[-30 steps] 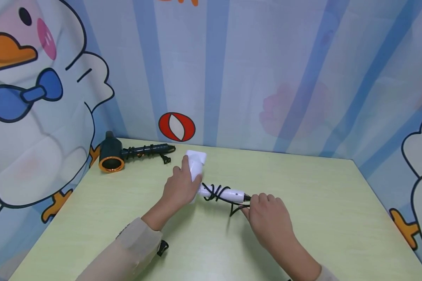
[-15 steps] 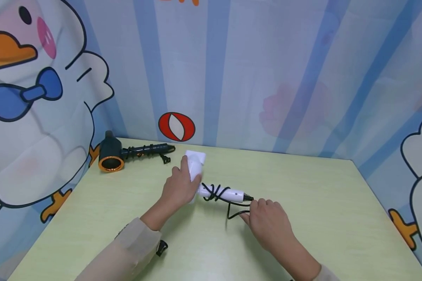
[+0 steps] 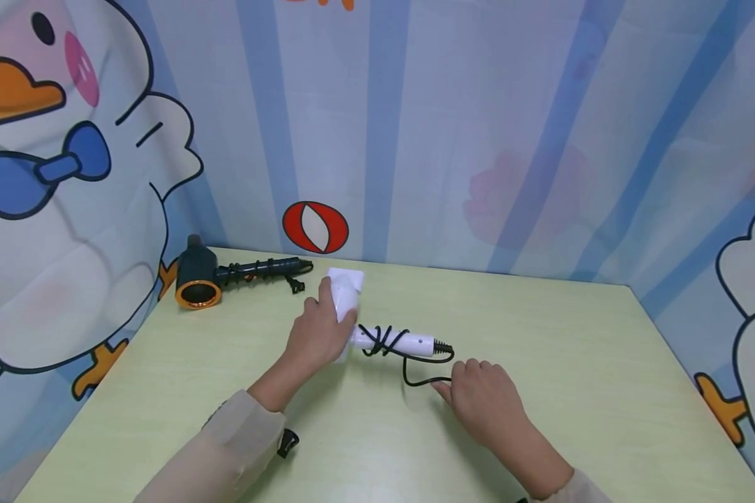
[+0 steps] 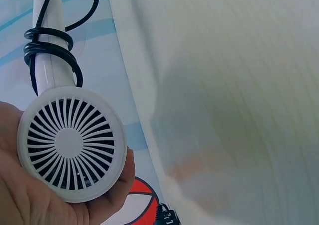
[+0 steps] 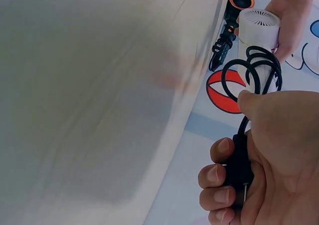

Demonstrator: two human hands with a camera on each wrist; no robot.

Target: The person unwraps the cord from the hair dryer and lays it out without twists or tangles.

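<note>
My left hand (image 3: 317, 332) grips a white hair dryer (image 3: 346, 299) round its barrel, above the table. In the left wrist view the slotted round end (image 4: 70, 144) of the dryer faces the camera, with the fingers behind it. The dryer's handle (image 3: 421, 344) points right, and a black cord (image 3: 386, 340) is wound round it in several turns. My right hand (image 3: 487, 402) is just beyond the handle's tip. Its fingers curl round the cord's black plug (image 5: 239, 165), as the right wrist view shows, while the thumb lies by the cord loops.
A dark hair dryer (image 3: 198, 272) with an orange rim lies at the table's back left corner, its cord wrapped round the handle. Behind the pale table (image 3: 572, 370) hangs a printed curtain (image 3: 440, 140). A small black piece (image 3: 287, 442) shows beside the left sleeve.
My right hand has moved slightly down and away from the handle's tip, and a bend of cord now shows there. The white hair dryer has shifted a little left with my left hand.
</note>
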